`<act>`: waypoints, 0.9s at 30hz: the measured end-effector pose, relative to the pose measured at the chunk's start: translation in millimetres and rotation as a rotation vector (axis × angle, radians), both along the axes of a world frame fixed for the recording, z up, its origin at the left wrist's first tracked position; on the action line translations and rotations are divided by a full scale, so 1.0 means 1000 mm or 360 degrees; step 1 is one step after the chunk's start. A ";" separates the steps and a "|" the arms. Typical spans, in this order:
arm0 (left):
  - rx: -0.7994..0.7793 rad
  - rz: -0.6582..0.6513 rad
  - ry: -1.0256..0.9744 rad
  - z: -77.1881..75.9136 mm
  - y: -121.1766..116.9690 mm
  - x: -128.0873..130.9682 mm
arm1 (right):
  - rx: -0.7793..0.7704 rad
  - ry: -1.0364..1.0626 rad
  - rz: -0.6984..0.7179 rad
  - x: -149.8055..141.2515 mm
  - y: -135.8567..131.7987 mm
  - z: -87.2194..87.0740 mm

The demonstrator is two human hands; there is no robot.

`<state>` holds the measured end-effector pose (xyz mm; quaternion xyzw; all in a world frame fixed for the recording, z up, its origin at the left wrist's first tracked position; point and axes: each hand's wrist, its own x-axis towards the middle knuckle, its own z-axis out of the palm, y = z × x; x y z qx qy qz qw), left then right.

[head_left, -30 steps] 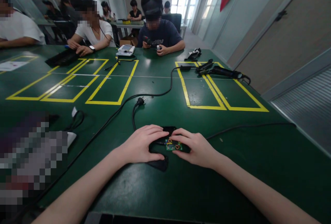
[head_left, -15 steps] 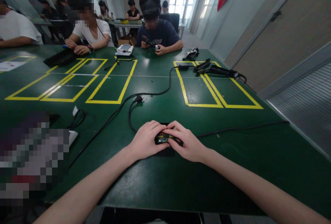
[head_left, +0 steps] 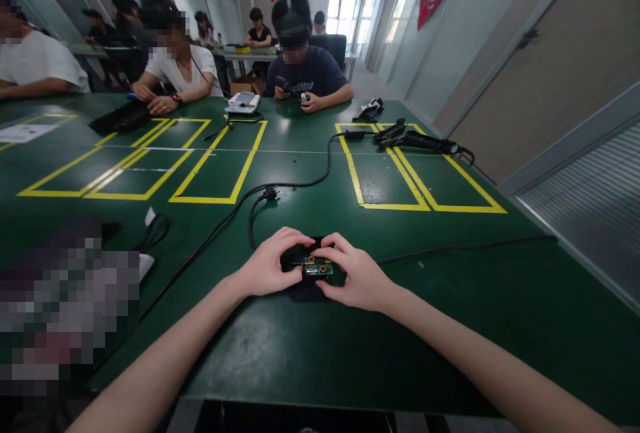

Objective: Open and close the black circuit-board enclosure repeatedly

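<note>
A small green circuit board [head_left: 318, 268] with two copper-coloured coils sits between my hands, close to a black flat piece [head_left: 307, 294] on the table. My right hand [head_left: 357, 274] curves round the board's right side, index finger at its upper edge and thumb at its lower edge. At the left, my left hand [head_left: 270, 266] forms a C shape with fingers and thumb apart. Its thumb tip is near the board's left end, where a dark lead [head_left: 294, 263] runs. More black material shows behind the board, partly hidden by my fingers.
A black cable with a plug [head_left: 271, 194] lies beyond my hands on the green table [head_left: 400, 353]. Black gear [head_left: 425, 140] rests at the right, a white device [head_left: 243, 102] at the back. Blurred-out items [head_left: 75, 306] lie at left. Several people sit across the table.
The board moved left with my right hand, then stayed about level. My left hand closed in round it half a second ago and has since drawn back left, its fingers spreading.
</note>
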<state>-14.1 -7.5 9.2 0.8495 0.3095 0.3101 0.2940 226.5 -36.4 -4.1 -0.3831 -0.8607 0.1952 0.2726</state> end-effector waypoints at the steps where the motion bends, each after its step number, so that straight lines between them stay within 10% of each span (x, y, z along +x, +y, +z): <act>1: 0.0020 0.0022 0.0020 -0.001 0.001 -0.002 | -0.0011 -0.0019 -0.0018 0.000 0.001 0.001; 27: 0.0325 0.0188 0.0532 -0.005 0.007 -0.005 | 0.0039 -0.0005 -0.0219 0.005 0.005 -0.001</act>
